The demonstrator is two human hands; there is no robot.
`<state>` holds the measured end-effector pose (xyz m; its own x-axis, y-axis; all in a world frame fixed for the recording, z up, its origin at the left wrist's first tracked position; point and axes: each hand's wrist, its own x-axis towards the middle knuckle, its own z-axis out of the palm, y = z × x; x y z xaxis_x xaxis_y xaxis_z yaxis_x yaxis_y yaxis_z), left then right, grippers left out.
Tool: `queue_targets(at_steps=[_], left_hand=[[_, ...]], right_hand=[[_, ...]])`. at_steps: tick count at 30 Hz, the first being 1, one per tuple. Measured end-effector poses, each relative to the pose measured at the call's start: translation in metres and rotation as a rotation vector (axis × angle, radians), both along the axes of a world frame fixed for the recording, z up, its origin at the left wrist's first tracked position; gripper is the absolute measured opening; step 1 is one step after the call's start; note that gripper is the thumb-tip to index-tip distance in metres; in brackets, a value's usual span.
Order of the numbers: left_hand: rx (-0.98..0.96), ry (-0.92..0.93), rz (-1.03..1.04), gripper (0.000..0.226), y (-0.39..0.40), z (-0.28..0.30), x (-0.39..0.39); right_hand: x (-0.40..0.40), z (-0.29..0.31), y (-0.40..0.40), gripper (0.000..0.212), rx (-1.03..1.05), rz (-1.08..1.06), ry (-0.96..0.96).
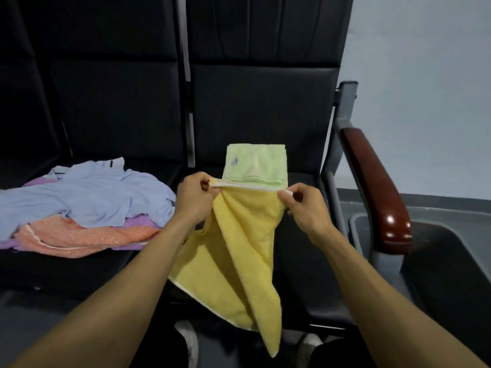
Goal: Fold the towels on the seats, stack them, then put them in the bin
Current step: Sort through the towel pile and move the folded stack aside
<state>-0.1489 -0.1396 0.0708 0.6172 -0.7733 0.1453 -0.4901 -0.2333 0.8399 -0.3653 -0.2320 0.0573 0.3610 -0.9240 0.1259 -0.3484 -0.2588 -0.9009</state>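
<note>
A dark grey bin (438,261) stands on the floor out beyond the right hand (305,205), past a glossy reddish-brown armrest (377,192); only its rim and dark inside show, and what lies in it cannot be told. Both hands hold one yellow towel (239,248), soft terry with a white hem: the left hand (194,197) pinches one end of its top edge, the right hand pinches the other, and the hem runs taut between them while the cloth hangs in loose folds toward the person. Just beyond the two hands, on the black padded seat (305,274), lies one pale green towel (255,166), folded into a neat rectangle with a small label on it. Off to the side of the left hand, on the neighbouring seat (79,274), sits a crumpled heap: one light blue towel (93,192) on top, one orange towel (79,235) under it, and purple cloth (138,224) showing at the edges
</note>
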Motion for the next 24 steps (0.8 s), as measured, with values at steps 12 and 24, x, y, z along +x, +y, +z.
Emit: queue_targets(at_steps=[12, 24], left_hand=[[-0.208, -0.058, 0.090, 0.005, 0.038, 0.141, -0.008], [-0.200, -0.112, -0.062, 0.006, 0.051, 0.162, -0.029]], right_hand=[[-0.003, 0.164, 0.029, 0.023, -0.517, -0.024, 0.260], [-0.020, 0.177, 0.055, 0.017, -0.418, -0.013, 0.062]])
